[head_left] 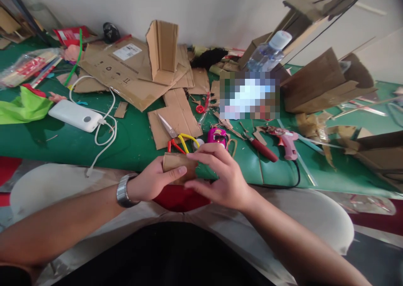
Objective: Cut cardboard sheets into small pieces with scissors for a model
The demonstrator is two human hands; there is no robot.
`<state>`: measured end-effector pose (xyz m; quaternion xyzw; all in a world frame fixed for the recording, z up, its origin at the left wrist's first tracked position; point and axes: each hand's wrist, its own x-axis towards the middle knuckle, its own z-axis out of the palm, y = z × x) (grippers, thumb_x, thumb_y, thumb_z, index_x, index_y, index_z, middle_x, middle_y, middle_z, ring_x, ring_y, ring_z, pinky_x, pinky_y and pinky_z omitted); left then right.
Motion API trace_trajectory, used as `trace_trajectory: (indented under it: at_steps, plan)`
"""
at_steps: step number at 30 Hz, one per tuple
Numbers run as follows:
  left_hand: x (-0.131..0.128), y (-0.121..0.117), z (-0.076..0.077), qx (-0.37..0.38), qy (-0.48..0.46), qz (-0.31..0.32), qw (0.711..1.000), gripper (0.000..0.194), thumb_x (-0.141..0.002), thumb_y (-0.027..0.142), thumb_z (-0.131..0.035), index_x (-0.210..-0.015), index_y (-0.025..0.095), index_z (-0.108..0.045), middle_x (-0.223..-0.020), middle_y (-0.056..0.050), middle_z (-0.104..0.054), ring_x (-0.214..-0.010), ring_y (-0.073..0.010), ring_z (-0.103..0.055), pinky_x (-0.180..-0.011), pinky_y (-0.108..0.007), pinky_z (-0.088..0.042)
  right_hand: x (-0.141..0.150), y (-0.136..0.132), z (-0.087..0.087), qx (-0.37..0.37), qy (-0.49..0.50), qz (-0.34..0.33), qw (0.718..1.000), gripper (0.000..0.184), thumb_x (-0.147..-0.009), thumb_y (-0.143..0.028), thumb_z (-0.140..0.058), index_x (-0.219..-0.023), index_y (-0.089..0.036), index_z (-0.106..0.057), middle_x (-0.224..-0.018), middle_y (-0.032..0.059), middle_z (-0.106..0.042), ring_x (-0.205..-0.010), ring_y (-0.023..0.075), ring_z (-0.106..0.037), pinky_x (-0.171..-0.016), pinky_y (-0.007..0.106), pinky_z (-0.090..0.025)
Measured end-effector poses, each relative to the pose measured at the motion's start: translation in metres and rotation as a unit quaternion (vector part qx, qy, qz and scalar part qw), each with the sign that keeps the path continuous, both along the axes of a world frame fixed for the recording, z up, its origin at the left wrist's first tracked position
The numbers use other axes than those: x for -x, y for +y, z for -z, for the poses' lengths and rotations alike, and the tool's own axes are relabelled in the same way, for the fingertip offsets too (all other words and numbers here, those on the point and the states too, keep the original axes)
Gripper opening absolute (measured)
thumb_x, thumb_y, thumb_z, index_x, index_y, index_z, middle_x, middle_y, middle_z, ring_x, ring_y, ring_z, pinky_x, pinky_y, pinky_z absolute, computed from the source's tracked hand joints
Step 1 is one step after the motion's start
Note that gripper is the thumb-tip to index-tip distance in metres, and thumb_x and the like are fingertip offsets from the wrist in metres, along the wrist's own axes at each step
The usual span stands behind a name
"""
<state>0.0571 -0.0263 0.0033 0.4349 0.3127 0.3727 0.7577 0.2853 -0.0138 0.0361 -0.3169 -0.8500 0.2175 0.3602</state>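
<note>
A small piece of brown cardboard is held up at the table's front edge. My left hand is closed on its left side, the thumb lying across its face. At the right end, my right hand curves around the piece, fingertips at the upper edge and thumb at the lower edge. Just beyond my hands lie tin snips with red and yellow handles, their blades on a flat cardboard scrap. A pink toy car sits close to my right fingers.
To the right lie a red-handled tool and a pink glue gun with a cord. A white power bank with a cable is on the left. Behind stand a cardboard channel, a plastic bottle and a cardboard box.
</note>
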Motion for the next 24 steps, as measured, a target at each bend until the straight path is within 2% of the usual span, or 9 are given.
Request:
trace_trajectory:
  at_steps: [3, 10, 12, 15, 17, 18, 20, 22, 24]
  plan:
    - [-0.005, -0.005, 0.006, 0.058, -0.024, -0.020, 0.998, 0.033, -0.100, 0.047, -0.081, -0.117, 0.019, -0.081, -0.113, -0.008, -0.085, -0.113, -0.0276, -0.080, -0.106, -0.043, -0.063, 0.004, -0.003, 0.007, -0.036, -0.066, -0.013, 0.997, 0.073, -0.095, -0.048, -0.086, -0.155, -0.019, -0.056, -0.137, 0.0202, -0.065, -0.123, 0.0380, -0.067, -0.102, 0.058, -0.063]
    - [-0.009, -0.010, 0.010, 0.078, -0.001, -0.036, 0.996, 0.045, -0.094, 0.053, -0.085, -0.124, 0.019, -0.079, -0.122, -0.010, -0.083, -0.122, -0.0315, -0.076, -0.112, -0.049, -0.059, 0.010, -0.011, 0.010, -0.006, -0.082, 0.003, 0.997, 0.071, -0.096, -0.021, -0.077, -0.162, -0.020, -0.049, -0.140, 0.0197, -0.063, -0.126, 0.0376, -0.065, -0.106, 0.059, -0.062]
    - [-0.005, -0.007, 0.007, 0.029, 0.033, -0.035, 0.998, 0.049, -0.100, 0.061, -0.076, -0.128, 0.020, -0.077, -0.122, -0.010, -0.082, -0.121, -0.0317, -0.076, -0.108, -0.048, -0.061, 0.009, -0.010, 0.006, 0.018, -0.062, 0.004, 0.998, 0.072, -0.094, -0.016, -0.076, -0.161, -0.021, -0.050, -0.143, 0.0191, -0.060, -0.131, 0.0369, -0.064, -0.109, 0.056, -0.061]
    - [0.011, 0.010, -0.003, -0.132, 0.146, -0.043, 0.979, 0.065, -0.112, 0.070, -0.038, -0.131, 0.021, -0.076, -0.121, -0.013, -0.082, -0.117, -0.0306, -0.077, -0.104, -0.048, -0.061, 0.003, -0.006, -0.002, 0.046, -0.031, 0.029, 0.998, 0.071, -0.093, -0.018, -0.080, -0.158, -0.024, -0.053, -0.144, 0.0174, -0.058, -0.132, 0.0354, -0.064, -0.108, 0.052, -0.063]
    - [0.031, 0.029, -0.013, -0.184, 0.174, -0.059, 0.966, 0.073, -0.108, 0.079, -0.036, -0.131, 0.022, -0.076, -0.131, -0.015, -0.077, -0.122, -0.0333, -0.073, -0.110, -0.051, -0.057, -0.001, -0.003, -0.005, 0.049, -0.021, 0.053, 0.997, 0.072, -0.092, -0.022, -0.084, -0.157, -0.026, -0.053, -0.143, 0.0167, -0.058, -0.130, 0.0353, -0.064, -0.104, 0.052, -0.065]
    - [0.043, 0.041, -0.017, -0.226, 0.202, -0.083, 0.949, 0.075, -0.102, 0.083, -0.047, -0.136, 0.021, -0.074, -0.139, -0.017, -0.073, -0.126, -0.0359, -0.070, -0.116, -0.053, -0.053, -0.003, -0.001, -0.006, 0.046, -0.020, 0.063, 0.997, 0.074, -0.091, -0.024, -0.086, -0.157, -0.026, -0.053, -0.142, 0.0166, -0.058, -0.129, 0.0357, -0.065, -0.104, 0.053, -0.065]
    - [0.066, 0.063, -0.023, -0.395, 0.431, -0.141, 0.799, 0.076, -0.102, 0.081, -0.047, -0.139, 0.018, -0.069, -0.133, -0.020, -0.072, -0.127, -0.0410, -0.066, -0.115, -0.060, -0.050, -0.006, 0.002, -0.006, 0.038, -0.028, 0.078, 0.996, 0.074, -0.090, -0.026, -0.087, -0.156, -0.026, -0.053, -0.142, 0.0171, -0.058, -0.129, 0.0372, -0.064, -0.104, 0.056, -0.065]
    - [0.085, 0.079, -0.024, -0.419, 0.605, -0.160, 0.658, 0.068, -0.103, 0.072, -0.050, -0.135, 0.014, -0.068, -0.125, -0.024, -0.071, -0.126, -0.0462, -0.065, -0.110, -0.064, -0.051, -0.008, 0.004, -0.004, 0.035, -0.043, 0.083, 0.995, 0.073, -0.091, -0.028, -0.087, -0.156, -0.026, -0.052, -0.142, 0.0178, -0.059, -0.130, 0.0383, -0.064, -0.104, 0.058, -0.065]
    - [0.095, 0.087, -0.020, -0.395, 0.710, -0.130, 0.569, 0.064, -0.103, 0.066, -0.052, -0.131, 0.011, -0.066, -0.120, -0.026, -0.069, -0.121, -0.0491, -0.066, -0.104, -0.065, -0.053, -0.008, 0.005, -0.002, 0.034, -0.057, 0.084, 0.994, 0.072, -0.093, -0.029, -0.085, -0.156, -0.025, -0.051, -0.142, 0.0182, -0.059, -0.131, 0.0385, -0.064, -0.105, 0.058, -0.064]
